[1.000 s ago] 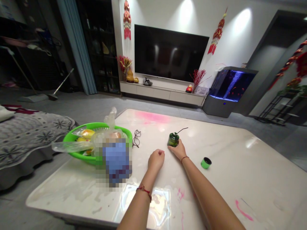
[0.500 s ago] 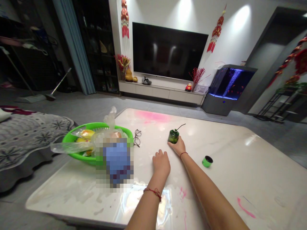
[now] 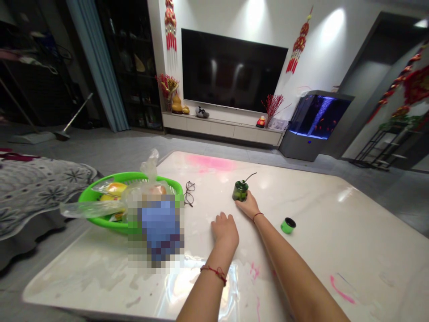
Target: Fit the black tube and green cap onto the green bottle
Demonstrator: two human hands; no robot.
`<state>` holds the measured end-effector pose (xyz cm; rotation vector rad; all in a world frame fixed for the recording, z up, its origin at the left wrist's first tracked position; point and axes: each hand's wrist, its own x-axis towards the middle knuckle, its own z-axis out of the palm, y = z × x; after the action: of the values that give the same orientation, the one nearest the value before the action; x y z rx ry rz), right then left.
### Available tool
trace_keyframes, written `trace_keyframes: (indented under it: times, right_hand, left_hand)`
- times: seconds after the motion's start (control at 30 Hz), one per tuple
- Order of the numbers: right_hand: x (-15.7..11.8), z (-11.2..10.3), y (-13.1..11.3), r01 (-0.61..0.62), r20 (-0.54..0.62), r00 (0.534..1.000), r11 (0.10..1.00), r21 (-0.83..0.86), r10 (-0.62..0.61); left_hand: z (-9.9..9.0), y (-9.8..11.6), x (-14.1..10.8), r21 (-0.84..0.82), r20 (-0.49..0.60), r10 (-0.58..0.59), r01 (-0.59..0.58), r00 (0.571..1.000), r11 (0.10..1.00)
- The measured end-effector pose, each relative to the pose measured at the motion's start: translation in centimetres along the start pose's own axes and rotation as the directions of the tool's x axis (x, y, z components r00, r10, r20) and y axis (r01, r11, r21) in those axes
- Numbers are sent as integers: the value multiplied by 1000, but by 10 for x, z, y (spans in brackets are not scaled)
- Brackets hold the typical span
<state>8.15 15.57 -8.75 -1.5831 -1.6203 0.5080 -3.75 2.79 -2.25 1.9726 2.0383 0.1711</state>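
My right hand (image 3: 248,205) is closed around the lower right side of a small dark green glass bottle (image 3: 240,191), with its fingertips partly hidden behind the glass. The bottle stands on the table, and a thin black stick (image 3: 250,176) slants up out of its neck. My left hand (image 3: 225,230) rests on the tabletop nearer to me, fingers curled in and nothing seen in them. To the right of my right forearm lies a bright green cap (image 3: 288,226), its dark hollow end facing up and to the right.
A pale glossy table (image 3: 321,201) spreads under my hands. On its left are a green basket (image 3: 87,200) with plastic-wrapped items, a blurred-out blue thing (image 3: 161,226) and eyeglasses (image 3: 189,193). Beyond stand a television cabinet (image 3: 217,128) and a lit aquarium (image 3: 317,117).
The whole view has shifted slightly, moving the basket and table a little leftward in the picture. My right hand stays on the bottle, and my left hand remains on the table.
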Motion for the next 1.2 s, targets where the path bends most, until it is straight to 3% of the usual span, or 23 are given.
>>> trace_keyframes:
  times: [0.17,0.37,0.6,0.93,1.2]
  right_hand:
    - [-2,2,-6,-11,-99,995,1000,-27,8]
    - [-2,3,-11,-70,-120,991,992,-108,57]
    - [14,-7,-16,-128,22,990,941,-312,142]
    - [47,-3,-4,-129,120,978,942,-309,173]
    - [52,-3,3,-92,134,982,955,-281,134]
  left_hand:
    - [-1,0,-2,2,7,3,-3,1000,1000]
    - [-5,2,-3,18,15,-8,8,1000,1000]
    - [-7,5,-4,88,45,-24,19,999,996]
    - [-11,9,-2,141,105,-49,34,993,989]
    - [-13,8,-2,127,123,-56,40,991,991]
